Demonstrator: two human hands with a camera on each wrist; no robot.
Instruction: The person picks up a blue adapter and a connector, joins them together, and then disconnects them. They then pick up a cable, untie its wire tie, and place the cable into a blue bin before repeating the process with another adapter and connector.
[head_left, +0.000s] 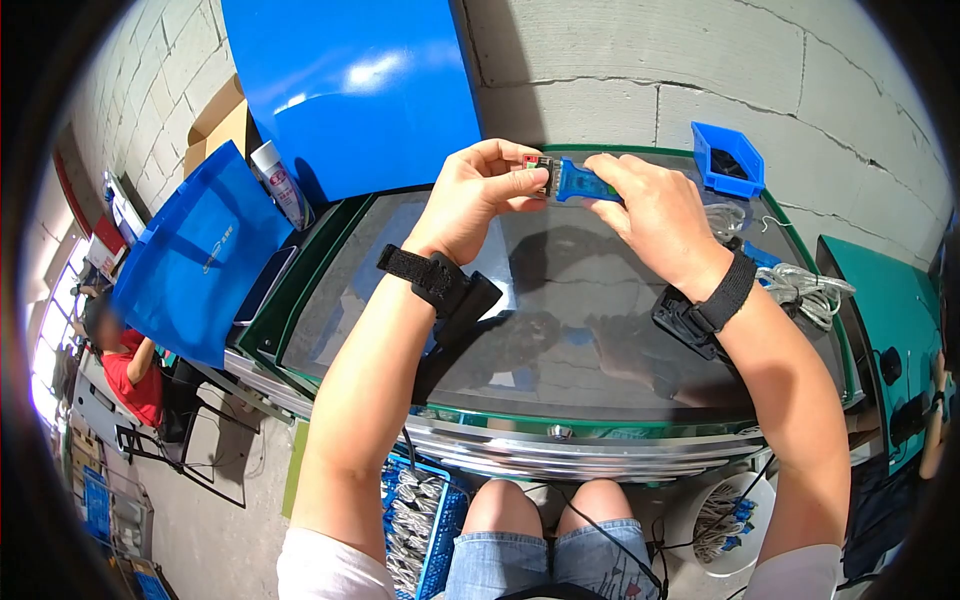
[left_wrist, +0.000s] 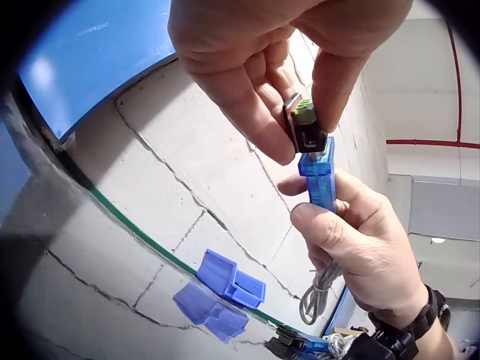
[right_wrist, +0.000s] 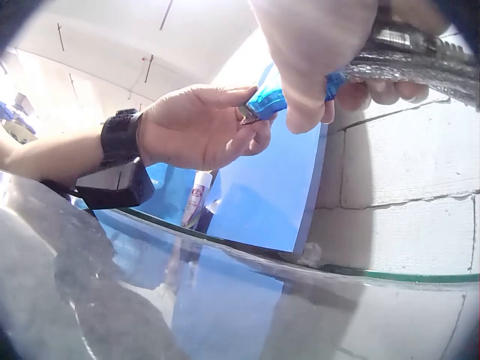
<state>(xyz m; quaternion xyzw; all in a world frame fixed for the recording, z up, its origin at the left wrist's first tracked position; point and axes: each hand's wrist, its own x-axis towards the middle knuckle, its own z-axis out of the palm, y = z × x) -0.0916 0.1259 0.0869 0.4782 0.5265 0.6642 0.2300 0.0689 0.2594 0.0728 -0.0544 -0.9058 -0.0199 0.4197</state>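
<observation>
My left hand (head_left: 462, 205) pinches a small adapter (left_wrist: 308, 133) between thumb and fingers. This piece has a black body, a green terminal block and a red part at its side. Facing it, my right hand (head_left: 662, 212) grips a translucent blue cable connector (head_left: 583, 182) by its housing. The connector's metal end meets the adapter's black end in the left wrist view. A tied grey cable (left_wrist: 318, 297) hangs below the right hand. Both hands are raised over the dark glass-topped table (head_left: 580, 345).
A blue bin (head_left: 735, 185) with dark parts stands at the back right, near coiled cables (head_left: 805, 292). At the left are a spray can (head_left: 283, 187) and blue sheets (head_left: 350, 100). Below the table edge are a blue crate (head_left: 455, 520) and a white bucket (head_left: 762, 515), both holding cables.
</observation>
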